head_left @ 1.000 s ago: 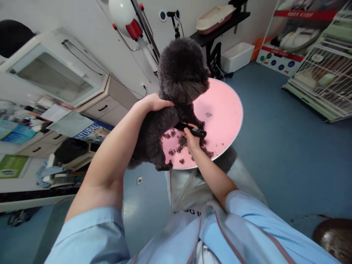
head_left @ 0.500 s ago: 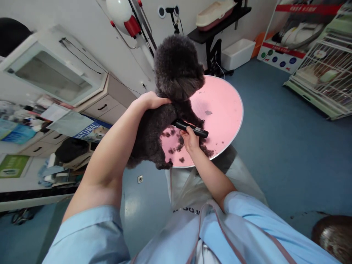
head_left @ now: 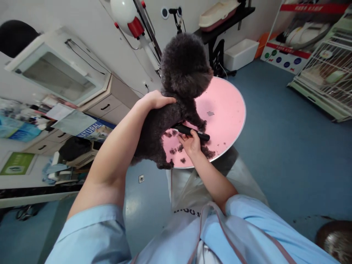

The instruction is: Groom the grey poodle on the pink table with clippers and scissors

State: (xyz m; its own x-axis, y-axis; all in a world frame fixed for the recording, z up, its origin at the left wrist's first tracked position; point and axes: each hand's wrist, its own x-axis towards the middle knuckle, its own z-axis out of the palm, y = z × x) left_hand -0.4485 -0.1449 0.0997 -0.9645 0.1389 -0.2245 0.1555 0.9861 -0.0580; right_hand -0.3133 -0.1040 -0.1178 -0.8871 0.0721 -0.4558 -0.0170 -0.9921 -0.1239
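A curly dark grey dog (head_left: 158, 126) stands on a round pink grooming table (head_left: 228, 110), its fluffy head toward the back and turned to the right. My left hand (head_left: 158, 99) grips the dog over the back behind the neck; the thumb shows on the near side, and the other fingers are hidden. In my right hand (head_left: 191, 143) is a black hair clipper (head_left: 202, 135), its front end under the dog's body behind the front legs. Where the blade touches is hidden. Cut tufts of hair (head_left: 207, 152) lie on the tabletop near my right hand.
A white and red lamp or dryer on an arm (head_left: 129, 22) rises behind the dog. At right stands a wire cage (head_left: 327, 77). A white tub (head_left: 242, 53) sits on the floor behind the table. Cabinets with drawers (head_left: 106, 106) line the left wall.
The view has shifted slightly. The dog's head has moved a little to the right. My left hand stays on its back, and the clipper remains under the body in my right hand.
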